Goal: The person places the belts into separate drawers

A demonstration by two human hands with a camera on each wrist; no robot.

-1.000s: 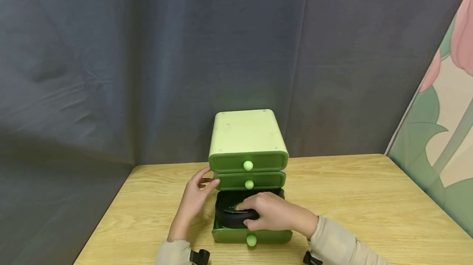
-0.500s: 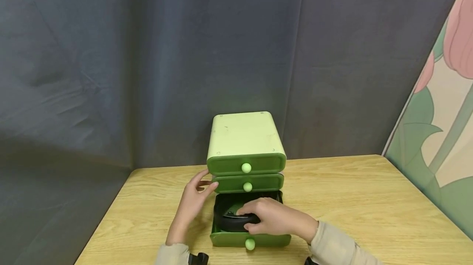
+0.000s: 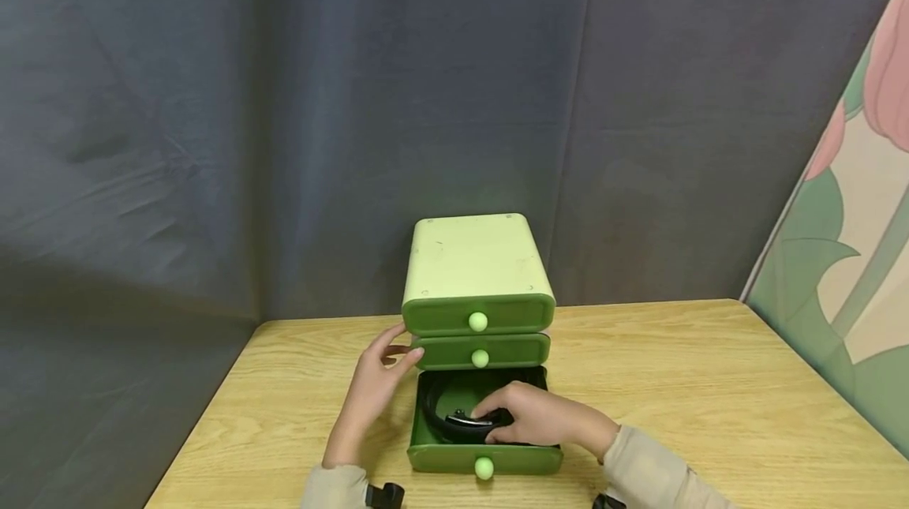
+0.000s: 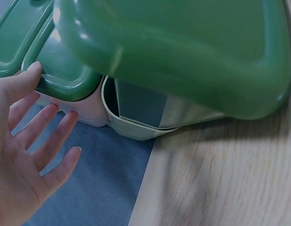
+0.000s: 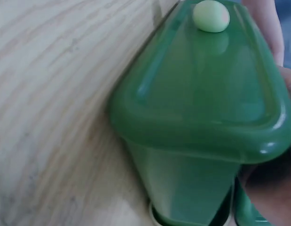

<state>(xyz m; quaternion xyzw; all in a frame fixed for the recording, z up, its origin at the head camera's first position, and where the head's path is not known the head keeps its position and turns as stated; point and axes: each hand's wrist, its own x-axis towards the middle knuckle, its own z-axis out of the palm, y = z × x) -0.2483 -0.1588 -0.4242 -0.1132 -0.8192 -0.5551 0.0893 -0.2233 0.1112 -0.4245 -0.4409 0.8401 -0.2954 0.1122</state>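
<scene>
A small drawer cabinet (image 3: 477, 256) with a pale green top and dark green fronts stands on the table. Its bottom drawer (image 3: 440, 459) is pulled out, and a coiled black belt (image 3: 454, 432) with a silver buckle lies inside. My right hand (image 3: 540, 414) reaches into this drawer, thumb and fingers pinching the belt's right side. In the right wrist view that hand is mostly hidden behind the drawer front. My left hand (image 3: 375, 383) steadies the cabinet's left side, thumb touching the edge of the middle drawer (image 4: 60, 75) and fingers loosely spread.
Above are the pushed-in top drawer and the middle drawer, both with round light green knobs. The wooden table (image 3: 682, 383) extends to both sides. A dark grey curtain (image 3: 412, 99) hangs behind, and a flower-painted panel (image 3: 852, 241) stands at right.
My right hand has lowered the belt from near the drawer's rim down into the drawer, still pinching it. The left hand stays at the cabinet's side.
</scene>
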